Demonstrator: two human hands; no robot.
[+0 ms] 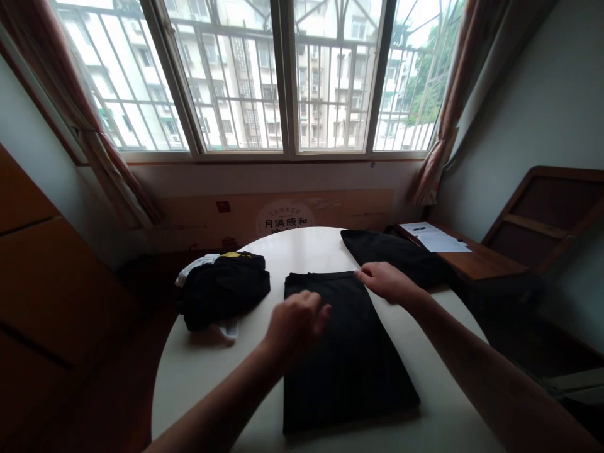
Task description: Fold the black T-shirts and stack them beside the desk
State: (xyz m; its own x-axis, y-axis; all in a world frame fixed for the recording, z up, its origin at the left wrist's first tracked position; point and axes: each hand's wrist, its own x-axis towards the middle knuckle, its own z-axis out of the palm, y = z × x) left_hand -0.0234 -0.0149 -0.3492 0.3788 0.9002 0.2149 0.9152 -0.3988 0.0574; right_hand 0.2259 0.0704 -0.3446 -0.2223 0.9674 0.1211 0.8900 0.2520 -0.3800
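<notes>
A black folded garment [346, 358] lies flat in the middle of the round white table [198, 371]. My left hand [295, 324] hovers over its left side, fingers loosely curled and blurred, with nothing seen in them. My right hand [387, 281] rests at the garment's far right corner, fingers closed on the edge of the cloth. A crumpled pile of black and white clothes [221, 289] sits to the left. Another black garment [401, 255] lies at the table's far right.
Papers [436, 239] lie on a wooden desk [476, 261] at the right, beside a wooden headboard [547, 214]. A large barred window [283, 75] with curtains fills the back wall. A wooden cabinet [42, 302] stands at the left.
</notes>
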